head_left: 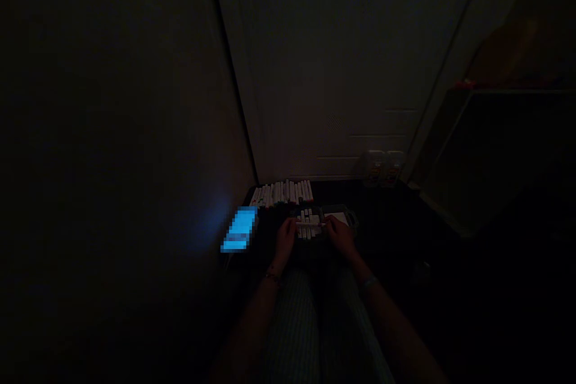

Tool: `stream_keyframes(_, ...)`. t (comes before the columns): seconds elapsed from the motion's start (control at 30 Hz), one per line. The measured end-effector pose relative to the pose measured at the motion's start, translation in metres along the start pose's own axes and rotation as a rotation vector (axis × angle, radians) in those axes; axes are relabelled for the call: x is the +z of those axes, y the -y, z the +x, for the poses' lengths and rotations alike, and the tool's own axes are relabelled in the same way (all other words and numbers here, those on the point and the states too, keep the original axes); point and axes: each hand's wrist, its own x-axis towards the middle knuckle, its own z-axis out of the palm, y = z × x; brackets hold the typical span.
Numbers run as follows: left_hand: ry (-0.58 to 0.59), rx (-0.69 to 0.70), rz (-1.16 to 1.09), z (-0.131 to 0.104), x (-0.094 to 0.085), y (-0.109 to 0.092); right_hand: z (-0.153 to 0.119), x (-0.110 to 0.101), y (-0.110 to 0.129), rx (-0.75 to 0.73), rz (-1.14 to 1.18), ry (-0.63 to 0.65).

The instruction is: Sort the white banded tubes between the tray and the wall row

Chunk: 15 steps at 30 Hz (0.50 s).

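Observation:
Dim light hides much detail. A white marker (309,225) lies level between my hands, one end in the closed fingers of my left hand (286,234). My right hand (339,234) has its fingers closed at the marker's other end. Just beneath it, several white markers (308,214) lie in an open case (354,221), partly covered by my hands. A white sheet or card (336,216) shows in the case's right half, behind my right hand. Farther back on the left, a row of white markers (281,193) with coloured bands lies side by side.
A lit screen (240,229), blurred into blocks, stands at the left by the wall. Two clear plastic containers (384,168) stand at the back right of the dark table (378,216). A pale panel (333,72) rises behind the table. My legs (294,324) are below its front edge.

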Motion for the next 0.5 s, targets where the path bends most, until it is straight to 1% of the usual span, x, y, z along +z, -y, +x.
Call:
stream_keyframes(0.23, -0.006, 0.001, 0.0, 0.0006, 0.001, 0.0035, 0.0008, 0.0007, -0.0023, -0.009, 0.006, -0.002)
stream_keyframes(0.37, -0.021, -0.016, -0.004, 0.0006, 0.0012, 0.0011, 0.0009, 0.0006, -0.0025, -0.02, 0.018, 0.004)
stream_keyframes(0.5, -0.015, -0.008, -0.005, -0.0006, 0.001, -0.0019, 0.0003, 0.0004, -0.0016, 0.0, 0.01, -0.001)
